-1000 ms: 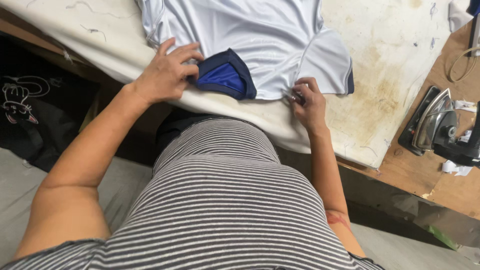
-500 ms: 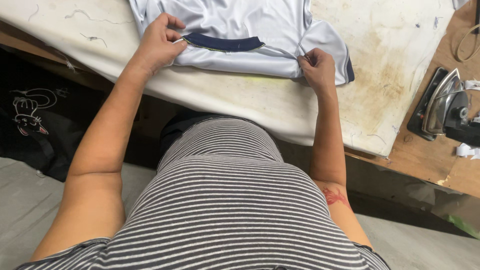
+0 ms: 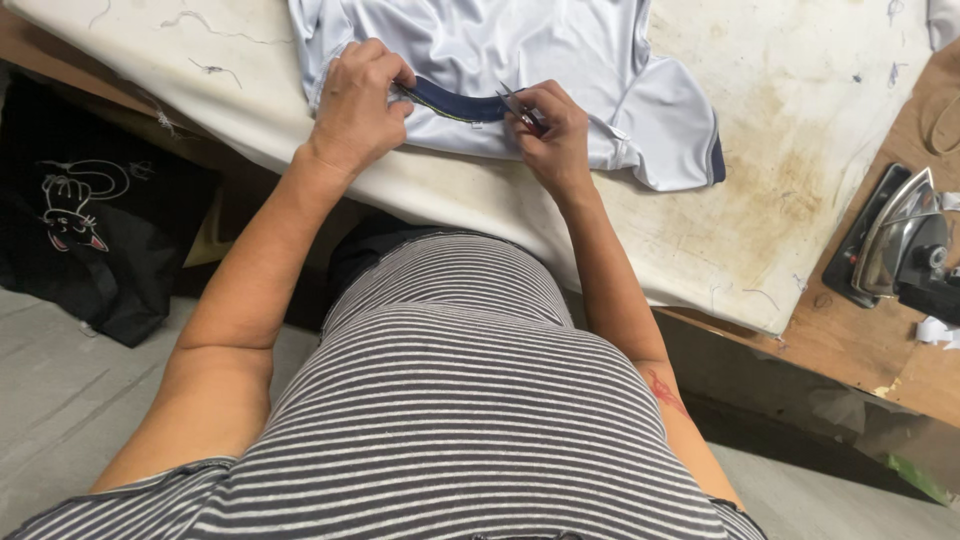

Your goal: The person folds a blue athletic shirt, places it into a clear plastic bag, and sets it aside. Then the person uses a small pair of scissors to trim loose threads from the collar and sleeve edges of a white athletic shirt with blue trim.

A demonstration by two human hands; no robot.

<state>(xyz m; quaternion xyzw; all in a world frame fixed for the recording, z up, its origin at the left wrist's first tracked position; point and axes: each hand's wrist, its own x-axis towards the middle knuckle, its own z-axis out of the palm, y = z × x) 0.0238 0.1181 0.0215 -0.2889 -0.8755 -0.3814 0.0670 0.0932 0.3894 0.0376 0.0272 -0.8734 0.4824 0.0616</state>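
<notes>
Our left hand (image 3: 355, 105) has a closed grip on the navy collar (image 3: 455, 103) of the pale shirt (image 3: 520, 50), pinching its left end. Our right hand (image 3: 550, 125) is closed around small snips (image 3: 520, 108), tips at the collar. The shirt lies flat on the stained white padded counter (image 3: 800, 150), near its front edge. An iron (image 3: 895, 245) rests well to the right.

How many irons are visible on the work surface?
1. The iron stands on the brown board at the right edge, away from both hands and the white shirt. Others could be outside the view.
</notes>
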